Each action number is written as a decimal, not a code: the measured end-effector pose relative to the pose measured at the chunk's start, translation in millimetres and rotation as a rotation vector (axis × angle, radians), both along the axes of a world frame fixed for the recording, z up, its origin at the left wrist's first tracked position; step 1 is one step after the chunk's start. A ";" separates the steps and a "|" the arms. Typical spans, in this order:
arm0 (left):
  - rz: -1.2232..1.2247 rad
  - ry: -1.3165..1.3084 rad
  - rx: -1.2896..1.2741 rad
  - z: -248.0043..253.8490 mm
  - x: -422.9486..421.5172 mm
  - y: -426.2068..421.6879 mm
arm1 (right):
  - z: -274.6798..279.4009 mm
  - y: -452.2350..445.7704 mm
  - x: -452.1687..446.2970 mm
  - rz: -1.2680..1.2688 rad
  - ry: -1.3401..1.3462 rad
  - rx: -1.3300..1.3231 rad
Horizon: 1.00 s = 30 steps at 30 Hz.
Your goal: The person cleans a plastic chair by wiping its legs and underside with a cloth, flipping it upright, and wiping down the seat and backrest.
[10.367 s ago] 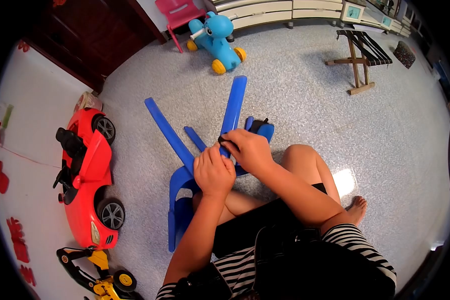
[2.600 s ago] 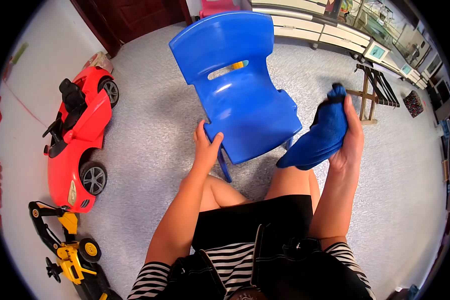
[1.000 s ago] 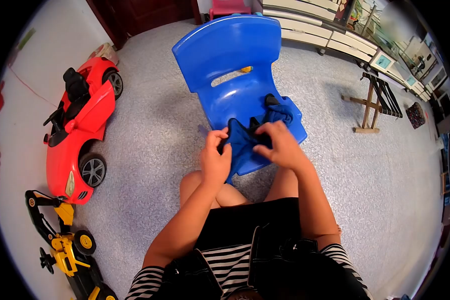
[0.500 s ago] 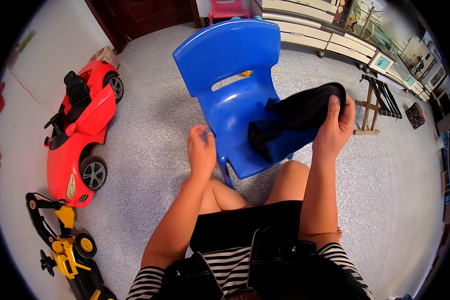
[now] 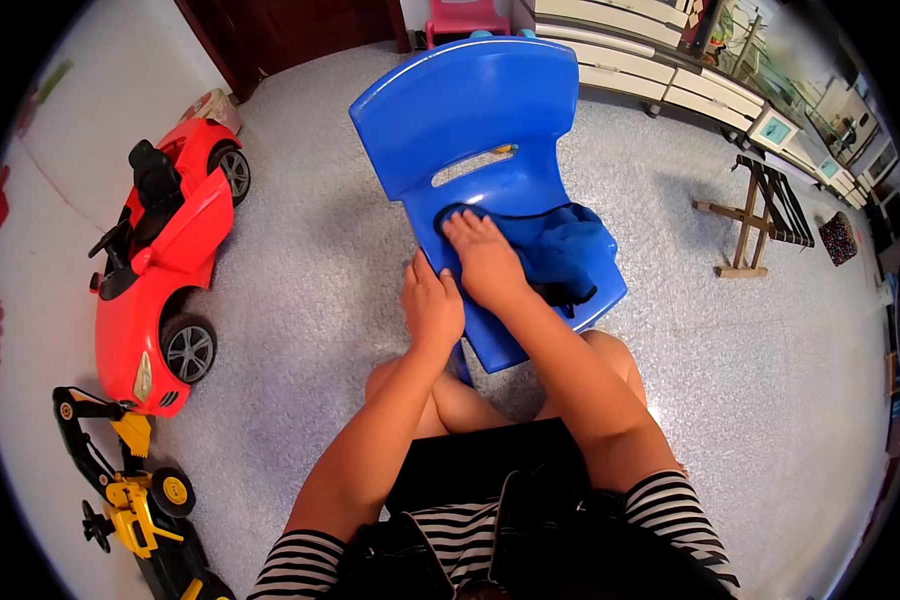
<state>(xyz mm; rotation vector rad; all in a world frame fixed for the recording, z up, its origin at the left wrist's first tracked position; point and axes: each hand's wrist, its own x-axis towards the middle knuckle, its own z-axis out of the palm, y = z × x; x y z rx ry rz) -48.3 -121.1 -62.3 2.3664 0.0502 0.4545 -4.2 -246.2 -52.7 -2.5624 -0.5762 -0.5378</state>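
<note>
A blue plastic child's chair (image 5: 470,110) stands in front of my knees, its seat towards me. On the seat lies a crumpled blue cloth piece (image 5: 555,245) with black edging; its exact kind I cannot make out. My right hand (image 5: 485,262) rests flat on the left end of the cloth, fingers stretched out and pressing down. Close beside it, my left hand (image 5: 434,308) is at the left edge of the seat, its fingers extended and holding nothing. Part of the cloth is hidden under my right hand.
To the left stand a red toy car (image 5: 165,265) and a yellow-black toy excavator (image 5: 135,495). A folding stool (image 5: 750,220) is on the right, with a small dark patterned box (image 5: 836,238) beyond it. White drawers (image 5: 620,65) and a pink chair (image 5: 467,16) are behind.
My right hand has swung left and down, laying the cloth on the seat; its blue side now shows instead of black. My left hand has moved slightly right, against the seat edge.
</note>
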 end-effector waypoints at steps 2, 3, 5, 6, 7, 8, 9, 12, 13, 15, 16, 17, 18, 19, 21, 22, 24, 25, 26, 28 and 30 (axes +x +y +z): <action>-0.026 0.075 -0.033 16.9 -4.6 0.3 | -5.0 -2.1 21.0 -0.167 -0.077 -0.055; -0.051 0.146 -0.065 24.1 -6.3 0.9 | -1.8 -0.8 24.6 -0.250 -0.110 -0.065; -0.054 0.143 -0.064 24.8 -6.9 0.9 | 0.9 0.1 19.8 -0.230 -0.057 -0.074; -0.056 0.139 -0.065 24.1 -6.9 1.7 | 7.1 1.7 14.1 -0.209 -0.004 -0.085; -0.052 0.140 -0.066 18.3 -5.1 2.5 | 13.1 3.2 4.0 -0.205 -0.003 -0.086; -0.032 0.096 -0.057 8.5 -2.9 2.9 | 18.7 3.8 -10.5 -0.035 0.073 -0.018; -0.014 0.052 -0.051 8.0 -2.3 0.6 | 20.0 1.8 -19.2 0.133 0.150 0.048; -0.036 0.103 -0.062 11.0 -3.9 1.5 | 9.0 -9.3 -8.0 0.155 0.117 0.047; -0.039 0.106 -0.057 10.1 -5.4 1.7 | 5.8 -11.2 0.9 0.145 0.101 0.019; -0.056 0.075 -0.039 12.2 -3.8 1.8 | -4.2 -0.5 22.7 0.020 0.010 0.035; -0.056 0.070 -0.034 18.6 -3.6 2.2 | -9.7 7.0 31.3 -0.108 -0.053 0.006; -0.071 0.098 -0.064 23.6 -6.2 2.1 | -17.0 11.7 35.0 -0.234 -0.112 -0.026; -0.087 0.126 -0.096 26.8 -8.6 1.3 | -10.3 12.6 30.5 -0.214 -0.080 0.016; -0.089 0.126 -0.096 21.8 -8.0 1.4 | 1.3 8.8 22.8 -0.217 -0.081 0.016; -0.036 0.064 0.002 13.5 -3.1 0.8 | 20.3 -1.2 8.1 0.114 0.101 -0.014; -0.037 0.061 -0.001 13.3 -2.4 0.7 | 13.9 0.0 6.1 0.134 0.071 0.077; -0.073 0.049 -0.021 15.0 -3.9 1.6 | 14.0 2.9 7.7 0.092 0.012 0.110; -0.074 0.052 -0.017 17.3 -5.8 0.8 | 13.3 4.9 8.1 0.049 -0.047 0.147; -0.059 0.078 -0.009 20.5 -6.5 0.1 | 11.1 7.3 12.3 0.048 -0.046 0.152; -0.039 0.099 0.001 22.1 -6.1 0.4 | 9.8 13.2 23.5 -0.148 -0.088 0.307; -0.054 0.091 -0.017 20.5 -6.9 1.1 | 16.4 12.9 28.0 -0.157 -0.090 0.271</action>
